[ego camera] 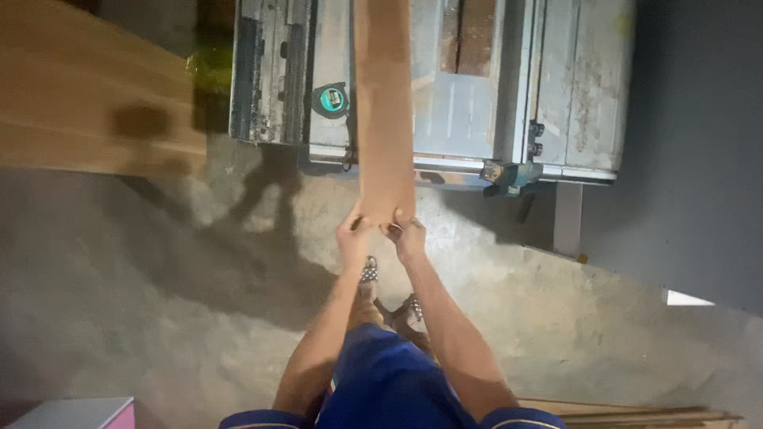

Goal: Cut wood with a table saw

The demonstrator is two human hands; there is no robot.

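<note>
view: head only | position: worn high, above own arms | facing: steeply down at floor and table saw ahead | range: arm's reach to hands | overlap: single view

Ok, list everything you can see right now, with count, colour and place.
Board: one, reddish-brown, long, lying across the saw table, near end held in both hands.
Saw table: one, grey metal, worn, top centre.
Tape measure: one, teal and black, on the table left of the board.
Wood panel: one, light brown, top left.
Timber strips: a few, brown, bottom right on the floor.
Box: one, white and pink, bottom left corner.
Floor: grey concrete.
Left hand: gripping the board's end.
Right hand: gripping the board's end.
Shorts: blue.
</note>
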